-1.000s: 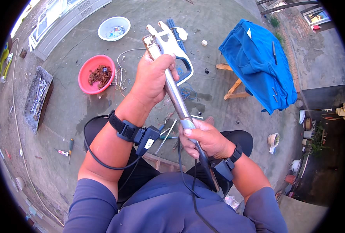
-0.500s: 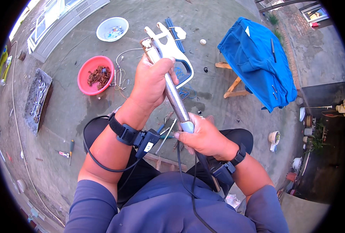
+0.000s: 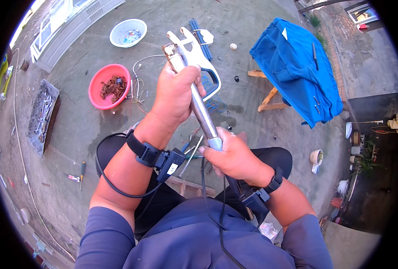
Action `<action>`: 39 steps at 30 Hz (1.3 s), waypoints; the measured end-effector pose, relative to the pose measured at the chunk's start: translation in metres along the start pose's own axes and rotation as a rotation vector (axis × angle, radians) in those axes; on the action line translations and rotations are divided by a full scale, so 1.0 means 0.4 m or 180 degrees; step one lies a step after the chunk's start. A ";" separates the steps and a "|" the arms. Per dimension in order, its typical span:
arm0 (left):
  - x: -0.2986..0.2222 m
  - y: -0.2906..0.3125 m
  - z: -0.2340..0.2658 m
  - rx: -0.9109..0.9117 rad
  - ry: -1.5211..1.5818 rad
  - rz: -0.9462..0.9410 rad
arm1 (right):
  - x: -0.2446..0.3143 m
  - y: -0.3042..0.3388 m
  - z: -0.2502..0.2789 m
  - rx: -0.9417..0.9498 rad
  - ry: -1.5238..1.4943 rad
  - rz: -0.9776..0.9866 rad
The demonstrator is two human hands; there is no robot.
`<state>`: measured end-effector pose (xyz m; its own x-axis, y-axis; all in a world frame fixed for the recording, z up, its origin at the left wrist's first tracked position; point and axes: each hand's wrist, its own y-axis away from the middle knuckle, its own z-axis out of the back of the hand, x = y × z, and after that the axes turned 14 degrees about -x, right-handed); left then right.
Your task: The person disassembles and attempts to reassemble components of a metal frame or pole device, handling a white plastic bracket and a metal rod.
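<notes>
Metal tube (image 3: pixel 202 110) is being held at a slant, running from upper left to lower right. Its upper part is being enclosed by the left hand (image 3: pixel 174 92), which is being wrapped tightly around it; the worn, rust-marked end (image 3: pixel 171 51) is being exposed just beyond that hand. Farther down, a grey collar (image 3: pixel 215 144) on the tube is being gripped by the right hand (image 3: pixel 235 158), with its underside being hidden from view. A white forked piece (image 3: pixel 195 57) is being seen alongside the tube, beside the left hand; whether it is being held too cannot be told. On the ground (image 3: pixel 253 22), brown scraps (image 3: pixel 114 88) are being held by a pink basin (image 3: pixel 93 92) and wrenches (image 3: pixel 45 110) by a long tray (image 3: pixel 51 125), both being seen well to the left of the hands. To the right, wooden legs (image 3: pixel 269 99) are being partly covered by a blue cloth (image 3: pixel 293 67).
</notes>
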<state>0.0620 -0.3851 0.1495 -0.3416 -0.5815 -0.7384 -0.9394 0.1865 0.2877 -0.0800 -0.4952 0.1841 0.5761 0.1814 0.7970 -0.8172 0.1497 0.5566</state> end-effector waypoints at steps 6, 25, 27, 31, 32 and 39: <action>0.011 0.006 -0.008 -0.0135 -0.0153 -0.0028 | -0.017 0.005 -0.002 -0.0483 0.0728 0.0569; 0.008 -0.028 0.021 0.0120 0.0208 0.0129 | -0.105 0.055 0.061 0.0656 -0.1950 -0.0835; 0.009 -0.030 0.024 0.0139 0.0211 0.0141 | -0.103 0.057 0.054 0.0563 -0.1781 -0.0773; 0.013 -0.031 0.025 0.0133 0.0158 0.0230 | -0.093 0.048 0.051 0.0599 -0.1935 -0.0775; 0.016 -0.029 0.023 0.0125 0.0139 0.0272 | -0.089 0.042 0.052 0.0603 -0.1944 -0.0797; 0.025 -0.031 0.019 0.0104 0.0093 0.0207 | -0.098 0.038 0.031 0.0412 -0.1661 -0.0459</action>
<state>0.0699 -0.3872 0.1340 -0.4013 -0.5901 -0.7005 -0.9159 0.2502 0.3140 -0.1154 -0.5121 0.1643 0.6237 -0.3425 0.7026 -0.7452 0.0108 0.6668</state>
